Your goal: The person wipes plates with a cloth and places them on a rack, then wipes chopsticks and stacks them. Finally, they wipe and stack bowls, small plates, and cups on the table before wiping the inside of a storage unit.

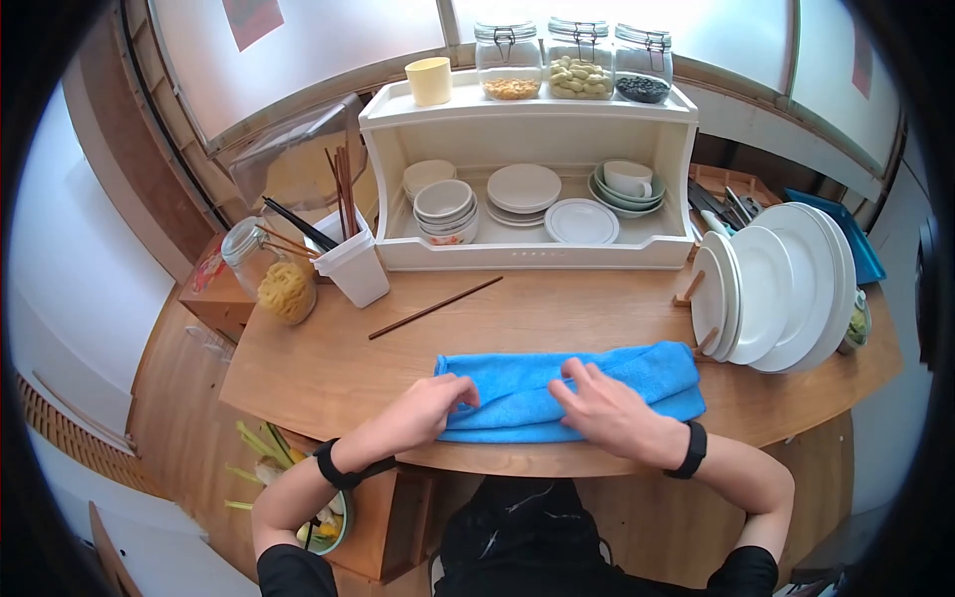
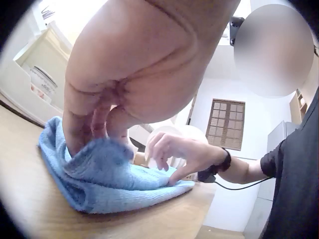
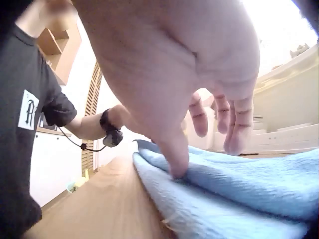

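Since the blue towel (image 1: 515, 386) near the front edge of the bench (image 1: 318, 383) seems light and soft, its folds suit holding: my left grip (image 1: 428, 407) pinches one; my right grip (image 1: 619, 414) hangs loose, thumb touching.

head view looks down from above; low, close wrist views face sideways, sharing the towel (image 1: 519, 391).

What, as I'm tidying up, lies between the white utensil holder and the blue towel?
One brown chopstick lies slantwise between the white utensil holder and the blue towel, touching neither; the head view shows it.
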{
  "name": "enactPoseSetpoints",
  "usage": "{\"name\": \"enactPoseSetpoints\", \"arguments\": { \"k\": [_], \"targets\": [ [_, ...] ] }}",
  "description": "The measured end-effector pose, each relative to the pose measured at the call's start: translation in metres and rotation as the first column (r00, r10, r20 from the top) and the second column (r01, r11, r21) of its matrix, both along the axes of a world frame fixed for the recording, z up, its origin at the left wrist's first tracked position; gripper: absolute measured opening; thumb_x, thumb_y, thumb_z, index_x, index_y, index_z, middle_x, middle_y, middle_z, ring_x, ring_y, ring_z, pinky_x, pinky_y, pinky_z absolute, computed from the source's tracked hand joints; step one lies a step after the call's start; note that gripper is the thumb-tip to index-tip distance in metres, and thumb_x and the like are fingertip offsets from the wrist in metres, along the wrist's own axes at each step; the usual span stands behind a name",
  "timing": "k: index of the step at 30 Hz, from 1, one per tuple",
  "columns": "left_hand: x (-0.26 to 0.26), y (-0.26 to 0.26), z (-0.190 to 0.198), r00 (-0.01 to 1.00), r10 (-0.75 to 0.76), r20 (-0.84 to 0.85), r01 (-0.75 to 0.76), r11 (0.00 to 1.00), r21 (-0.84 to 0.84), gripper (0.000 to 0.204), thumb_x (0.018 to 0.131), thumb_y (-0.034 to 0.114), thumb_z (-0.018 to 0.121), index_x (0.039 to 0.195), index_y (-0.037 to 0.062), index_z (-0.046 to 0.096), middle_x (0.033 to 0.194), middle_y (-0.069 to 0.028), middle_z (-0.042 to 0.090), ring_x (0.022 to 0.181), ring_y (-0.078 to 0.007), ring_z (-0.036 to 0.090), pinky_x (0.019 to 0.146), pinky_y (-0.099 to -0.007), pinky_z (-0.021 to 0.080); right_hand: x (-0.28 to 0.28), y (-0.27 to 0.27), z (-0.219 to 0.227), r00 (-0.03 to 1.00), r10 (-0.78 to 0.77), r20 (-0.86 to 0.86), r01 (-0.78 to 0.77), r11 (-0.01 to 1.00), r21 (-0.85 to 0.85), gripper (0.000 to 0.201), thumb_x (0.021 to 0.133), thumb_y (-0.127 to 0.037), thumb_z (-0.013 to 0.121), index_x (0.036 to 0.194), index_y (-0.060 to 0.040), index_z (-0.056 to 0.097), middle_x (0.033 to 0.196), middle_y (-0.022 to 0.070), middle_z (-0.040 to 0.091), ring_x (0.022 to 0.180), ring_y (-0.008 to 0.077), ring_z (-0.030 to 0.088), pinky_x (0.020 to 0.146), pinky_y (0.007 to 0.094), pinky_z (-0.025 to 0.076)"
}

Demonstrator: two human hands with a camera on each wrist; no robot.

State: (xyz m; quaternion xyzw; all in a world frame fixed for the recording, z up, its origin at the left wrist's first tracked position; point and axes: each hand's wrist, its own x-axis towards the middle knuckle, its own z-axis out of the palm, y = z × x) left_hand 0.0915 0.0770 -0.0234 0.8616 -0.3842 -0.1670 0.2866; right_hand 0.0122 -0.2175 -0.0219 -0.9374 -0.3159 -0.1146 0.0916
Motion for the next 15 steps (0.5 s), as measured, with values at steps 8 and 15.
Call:
{"name": "enactPoseSetpoints", "arguments": {
  "k": [8,15],
  "targets": [
    [0.002,0.0,-0.016,0.998,-0.033,0.047,0.034,0.999,-0.016,0.019,0.087,0.012,0.073,0.102,0.0047,0.065,0.09,-0.0161,0.067,0.088,-0.0349,0.067,0.076,-0.0399,0.054,0.005,0.068,-0.033,0.98,0.189,0.054,-0.189,0.982,-0.006,0.011,0.085,-0.01,0.059,0.09,-0.0004,0.058,0.091,0.013,0.059,0.082,0.0267,0.065,0.071,0.0357,0.056],
    [-0.004,-0.005,-0.026,0.981,-0.031,0.193,0.043,0.997,-0.06,0.017,0.087,0.008,0.069,0.101,0.0017,0.063,0.089,-0.0186,0.068,0.088,-0.0376,0.067,0.075,-0.0426,0.054,0.016,0.088,-0.041,0.985,0.155,0.078,-0.163,0.98,0.116,0.014,0.085,-0.01,0.059,0.093,0.0015,0.059,0.09,0.0138,0.061,0.084,0.0276,0.066,0.07,0.037,0.056]
  ]
}}
